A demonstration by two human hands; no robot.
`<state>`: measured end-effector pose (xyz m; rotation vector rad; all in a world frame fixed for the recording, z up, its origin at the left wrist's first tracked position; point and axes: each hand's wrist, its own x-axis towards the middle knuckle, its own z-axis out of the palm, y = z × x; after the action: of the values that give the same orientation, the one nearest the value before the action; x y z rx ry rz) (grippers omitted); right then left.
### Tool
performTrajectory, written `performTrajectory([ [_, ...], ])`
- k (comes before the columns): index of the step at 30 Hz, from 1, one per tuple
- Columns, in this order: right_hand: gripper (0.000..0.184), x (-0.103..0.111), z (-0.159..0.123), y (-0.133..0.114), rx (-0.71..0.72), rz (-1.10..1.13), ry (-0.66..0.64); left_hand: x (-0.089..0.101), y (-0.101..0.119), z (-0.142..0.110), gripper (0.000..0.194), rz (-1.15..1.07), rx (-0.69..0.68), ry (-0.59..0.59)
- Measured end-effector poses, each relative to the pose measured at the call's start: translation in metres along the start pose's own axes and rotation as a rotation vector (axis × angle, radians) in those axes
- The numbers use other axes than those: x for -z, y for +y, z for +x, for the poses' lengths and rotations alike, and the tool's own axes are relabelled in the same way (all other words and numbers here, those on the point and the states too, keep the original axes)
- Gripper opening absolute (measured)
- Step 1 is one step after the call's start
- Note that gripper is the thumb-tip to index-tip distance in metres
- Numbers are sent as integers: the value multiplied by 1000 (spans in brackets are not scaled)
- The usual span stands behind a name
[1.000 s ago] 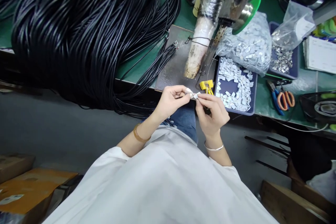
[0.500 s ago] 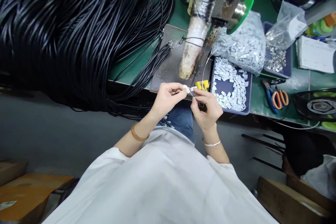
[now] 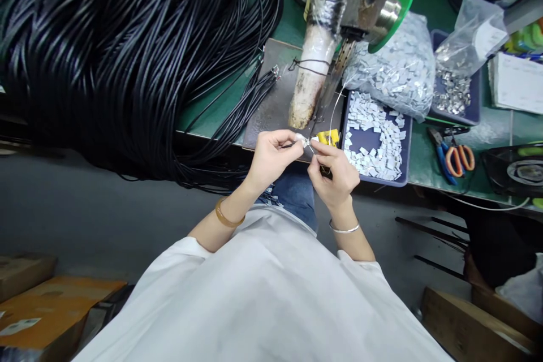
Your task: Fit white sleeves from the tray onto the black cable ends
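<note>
Head view: left hand grip pinching small pale piece; right hand grip unclear.

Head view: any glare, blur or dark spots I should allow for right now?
Head view: streaky highlights on the black cables; head view: glints on the plastic bag; head view: fine detail between the left hand and right hand looks soft; head view: dim below the green bench.

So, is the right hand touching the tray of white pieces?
Cannot tell: in the head view, the right hand hides the near left corner of the tray, concealing contact or gap.
</note>
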<state>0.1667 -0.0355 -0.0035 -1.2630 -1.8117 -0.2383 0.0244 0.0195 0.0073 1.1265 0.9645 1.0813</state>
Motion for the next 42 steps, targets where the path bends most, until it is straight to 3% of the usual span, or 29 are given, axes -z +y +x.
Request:
performTrajectory([
  [5,6,-2,-1,-2,-239,215,-7,-3,-1,0,14,78,-55,36],
  [9,4,-1,1,-4,-308,290,-13,-4,-1,-2,15,80,-64,37],
  [16,7,3,9,-5,-236,239,-10,-5,4,-3,12,85,-87,73],
  [22,8,3,7,-2,-258,209,-17,-3,2,-3,10,118,-39,22],
  [29,13,3,13,-7,-244,175,16,-5,7,-4,8,169,-142,46],
  [37,8,4,5,-5,-266,182,4,-5,4,-5,5,101,-16,-2],
  [42,7,3,6,-4,-270,171,-9,-5,2,-5,9,83,-6,7],
])
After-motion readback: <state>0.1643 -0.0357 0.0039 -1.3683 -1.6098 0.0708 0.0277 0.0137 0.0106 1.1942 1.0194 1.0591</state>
